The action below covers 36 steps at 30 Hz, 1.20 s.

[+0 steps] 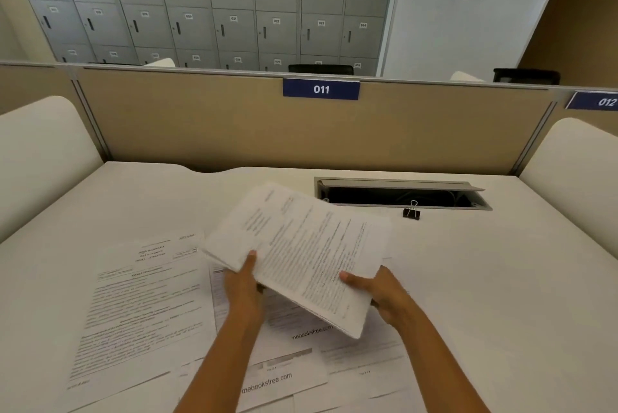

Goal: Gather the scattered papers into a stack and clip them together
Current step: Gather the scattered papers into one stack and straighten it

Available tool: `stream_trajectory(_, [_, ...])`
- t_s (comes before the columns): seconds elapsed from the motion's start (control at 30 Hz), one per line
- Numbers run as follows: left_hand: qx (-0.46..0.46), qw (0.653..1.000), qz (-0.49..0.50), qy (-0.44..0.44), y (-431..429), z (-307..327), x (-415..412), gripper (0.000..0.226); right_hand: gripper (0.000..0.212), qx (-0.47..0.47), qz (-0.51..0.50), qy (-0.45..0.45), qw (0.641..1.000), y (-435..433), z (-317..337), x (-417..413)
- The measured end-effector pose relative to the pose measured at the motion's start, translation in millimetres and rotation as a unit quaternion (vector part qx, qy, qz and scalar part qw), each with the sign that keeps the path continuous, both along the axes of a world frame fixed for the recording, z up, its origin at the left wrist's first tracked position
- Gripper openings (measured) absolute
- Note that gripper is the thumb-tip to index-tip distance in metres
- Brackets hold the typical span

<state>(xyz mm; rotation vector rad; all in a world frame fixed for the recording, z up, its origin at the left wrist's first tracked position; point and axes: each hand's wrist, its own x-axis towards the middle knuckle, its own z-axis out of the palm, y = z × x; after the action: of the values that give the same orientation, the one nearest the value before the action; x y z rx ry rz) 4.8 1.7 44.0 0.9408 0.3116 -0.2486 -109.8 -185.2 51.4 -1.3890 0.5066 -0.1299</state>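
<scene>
I see both hands, left hand (242, 285) and right hand (378, 292), gripping a thick white printed paper stack (301, 252), lifted near the black binder clip (411, 212).

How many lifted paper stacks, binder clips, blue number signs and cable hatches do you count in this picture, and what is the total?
lifted paper stack: 1
binder clip: 1
blue number signs: 2, sign 011 and sign 012
cable hatch: 1
Total: 5
</scene>
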Motion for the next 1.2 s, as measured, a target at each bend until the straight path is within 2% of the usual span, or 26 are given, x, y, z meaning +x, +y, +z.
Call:
stream_trajectory(0.1, [0.114,0.993,0.014,0.026,28.9,-19.7,23.2,0.057,0.049,-0.091,0.022,0.079,0.992,-25.2,-8.9,-6.8])
stream_trajectory(0.17, [0.223,0.974,-0.047,0.011,39.3,-25.9,26.8,0.058,0.056,-0.155,-0.047,0.127,0.979,-34.2,-16.2,-7.6])
stream_trajectory(0.23, [0.328,0.938,-0.108,-0.037,42.0,-26.1,23.4,0.052,0.071,-0.206,-0.137,0.178,0.952,-34.5,-21.7,-8.1])
stream_trajectory(0.3, [0.41,0.898,-0.141,-0.081,39.7,-21.6,19.6,0.045,0.069,-0.243,-0.173,0.191,0.935,-28.7,-24.6,-8.6])
stream_trajectory(0.4, [0.499,0.842,-0.163,-0.124,34.1,-16.5,18.7,0.04,0.057,-0.264,-0.173,0.19,0.93,-23.2,-27.8,-6.9])
stream_trajectory(0.47, [0.525,0.825,-0.165,-0.132,30.7,-14.0,18.9,0.04,0.053,-0.284,-0.151,0.201,0.925,-24.4,-30.0,-5.4])
stream_trajectory(0.57, [0.54,0.813,-0.17,-0.136,27.2,-8.6,18.9,0.04,0.05,-0.305,-0.116,0.22,0.919,-28.3,-31.3,-4.8])
stream_trajectory(0.77, [0.54,0.808,-0.179,-0.154,23.3,-5.3,21.0,0.042,0.056,-0.291,-0.082,0.258,0.918,-34.0,-32.8,-3.1])
stream_trajectory(0.87, [0.539,0.811,-0.184,-0.133,24.6,-3.8,25.5,0.041,0.066,-0.266,-0.093,0.226,0.933,-33.6,-32.6,-4.4])
stream_trajectory(0.93, [0.521,0.824,-0.195,-0.113,26.3,-3.7,29.2,0.039,0.073,-0.189,-0.129,0.193,0.954,-36.7,-33.9,-5.6])
stream_trajectory(1.0, [0.495,0.835,-0.22,-0.096,28.4,-3.8,32.5,0.039,0.068,-0.137,-0.151,0.18,0.962,-40.7,-32.2,-7.4])
stream_trajectory(1.1, [0.443,0.859,-0.23,-0.113,28.3,0.5,35.1,0.04,0.047,-0.135,-0.164,0.16,0.964,-42.2,-19.9,-9.3])
stream_trajectory(1.2, [0.378,0.891,-0.182,-0.174,21.4,15.6,30.5,0.044,0.041,-0.156,-0.213,0.055,0.963,-37.3,2.1,-10.2])
